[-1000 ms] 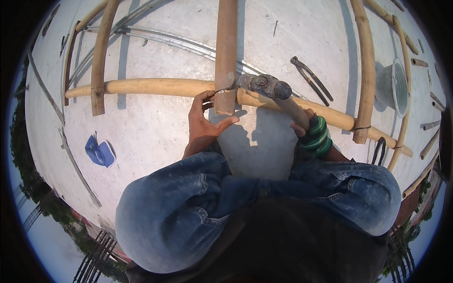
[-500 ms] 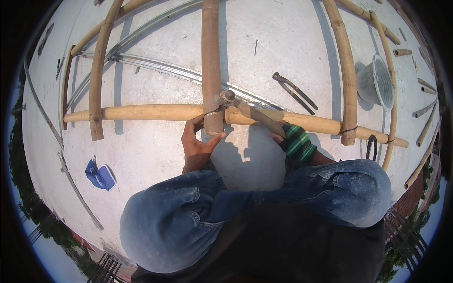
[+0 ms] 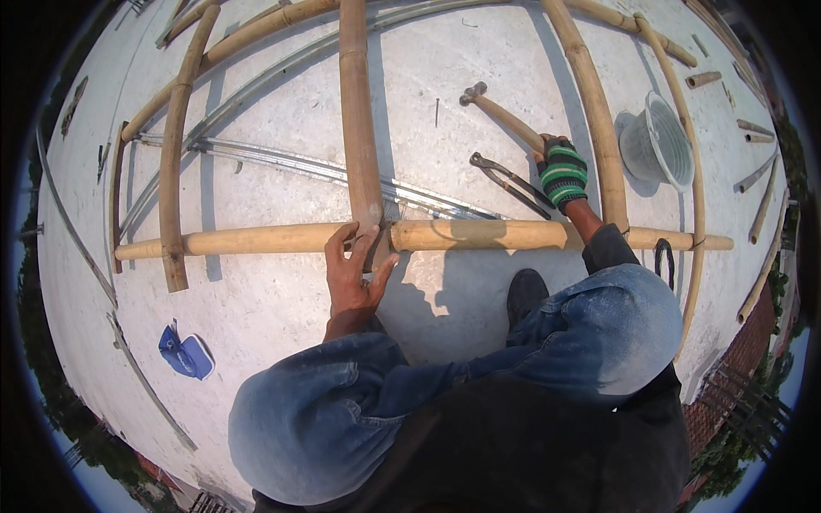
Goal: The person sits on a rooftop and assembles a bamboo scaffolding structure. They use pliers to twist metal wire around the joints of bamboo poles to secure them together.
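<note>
My bare left hand (image 3: 355, 278) grips the near end of an upright-running bamboo pole (image 3: 359, 145), fingers on top and thumb at its right side. That end lies across a long horizontal bamboo pole (image 3: 487, 234). In a green-and-black striped glove, my right hand (image 3: 563, 173) is closed round the handle of a hammer (image 3: 506, 120). The hammer reaches away to the upper left, its metal head farthest from me. Just below the hammer, a pair of pincers (image 3: 513, 184) with dark handles lies on the pale floor.
More bamboo poles cross the horizontal one at left (image 3: 178, 154) and right (image 3: 590, 103). Thin metal channels (image 3: 282, 165) run beneath the frame. A grey bucket (image 3: 657, 144) lies tipped at right. A blue cap (image 3: 186, 353) rests at left, and a loose nail (image 3: 437, 112) lies beyond the pincers.
My right hand has carried the hammer up and to the right, away from the pole joint, to beyond the horizontal pole. My left hand stays at the pole's end, its fingers shifted onto the top.
</note>
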`<move>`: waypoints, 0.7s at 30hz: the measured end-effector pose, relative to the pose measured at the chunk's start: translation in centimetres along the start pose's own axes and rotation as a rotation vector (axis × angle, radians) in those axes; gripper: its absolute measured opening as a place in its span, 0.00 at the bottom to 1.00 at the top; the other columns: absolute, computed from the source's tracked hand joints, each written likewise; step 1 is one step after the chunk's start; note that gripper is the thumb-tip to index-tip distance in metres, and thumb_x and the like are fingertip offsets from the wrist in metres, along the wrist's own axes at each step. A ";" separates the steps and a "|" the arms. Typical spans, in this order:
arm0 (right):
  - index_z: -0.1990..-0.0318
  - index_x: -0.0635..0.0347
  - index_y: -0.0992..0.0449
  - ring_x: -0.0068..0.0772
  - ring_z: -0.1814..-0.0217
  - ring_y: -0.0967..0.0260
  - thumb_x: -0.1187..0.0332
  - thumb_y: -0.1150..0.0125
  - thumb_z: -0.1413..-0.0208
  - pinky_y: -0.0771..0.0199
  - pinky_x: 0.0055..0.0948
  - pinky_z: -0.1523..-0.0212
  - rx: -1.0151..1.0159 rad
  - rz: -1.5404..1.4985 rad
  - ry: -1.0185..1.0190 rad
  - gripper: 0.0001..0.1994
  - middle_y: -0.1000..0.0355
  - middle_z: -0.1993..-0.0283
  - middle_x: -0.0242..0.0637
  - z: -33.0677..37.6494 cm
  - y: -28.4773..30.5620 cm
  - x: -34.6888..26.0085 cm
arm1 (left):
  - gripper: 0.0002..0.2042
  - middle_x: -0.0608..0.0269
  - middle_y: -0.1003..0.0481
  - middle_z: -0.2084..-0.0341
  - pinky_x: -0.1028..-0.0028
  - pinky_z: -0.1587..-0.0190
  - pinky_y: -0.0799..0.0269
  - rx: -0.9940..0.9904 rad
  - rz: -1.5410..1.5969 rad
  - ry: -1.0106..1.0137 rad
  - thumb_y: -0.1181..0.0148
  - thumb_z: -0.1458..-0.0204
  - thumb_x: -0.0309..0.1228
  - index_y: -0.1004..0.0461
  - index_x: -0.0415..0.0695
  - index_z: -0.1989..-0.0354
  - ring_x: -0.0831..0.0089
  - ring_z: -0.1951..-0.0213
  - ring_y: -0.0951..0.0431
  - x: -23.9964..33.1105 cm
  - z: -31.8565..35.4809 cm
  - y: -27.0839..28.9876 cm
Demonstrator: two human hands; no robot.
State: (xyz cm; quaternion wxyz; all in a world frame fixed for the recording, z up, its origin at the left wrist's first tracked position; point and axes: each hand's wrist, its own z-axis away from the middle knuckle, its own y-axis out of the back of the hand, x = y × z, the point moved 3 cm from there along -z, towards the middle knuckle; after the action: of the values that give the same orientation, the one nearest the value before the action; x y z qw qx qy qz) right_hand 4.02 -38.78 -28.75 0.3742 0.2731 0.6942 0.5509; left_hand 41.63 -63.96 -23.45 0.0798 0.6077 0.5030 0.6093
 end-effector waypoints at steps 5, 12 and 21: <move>0.39 0.55 0.23 0.52 0.36 0.33 0.61 0.32 0.42 0.38 0.56 0.36 0.175 -0.001 0.039 0.23 0.29 0.39 0.46 2.0 -1.9 1.1 | 0.30 0.46 0.33 0.37 0.55 0.39 0.26 -0.028 -0.004 0.039 0.19 0.50 0.34 0.22 0.49 0.36 0.49 0.38 0.29 -0.4 0.3 -0.4; 0.45 0.60 0.20 0.52 0.46 0.26 0.57 0.31 0.39 0.29 0.51 0.42 0.125 -0.293 -0.061 0.20 0.25 0.50 0.49 4.3 1.5 -0.2 | 0.28 0.45 0.34 0.38 0.55 0.37 0.30 -0.036 0.001 -0.046 0.25 0.48 0.29 0.24 0.46 0.36 0.47 0.37 0.30 -0.8 -0.3 -0.8; 0.47 0.61 0.18 0.50 0.50 0.22 0.58 0.33 0.33 0.23 0.46 0.46 0.595 -0.214 -0.169 0.16 0.21 0.53 0.48 5.1 15.6 13.9 | 0.28 0.41 0.34 0.39 0.50 0.35 0.31 -0.028 0.013 -0.155 0.29 0.47 0.29 0.25 0.44 0.35 0.44 0.38 0.30 -2.1 -0.1 -1.1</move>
State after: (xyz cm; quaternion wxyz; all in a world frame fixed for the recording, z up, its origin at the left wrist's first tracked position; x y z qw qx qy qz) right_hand -0.23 -21.16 -17.26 0.3902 0.3409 0.8159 0.2566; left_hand 41.49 -65.00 -25.64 0.1227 0.6551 0.4828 0.5680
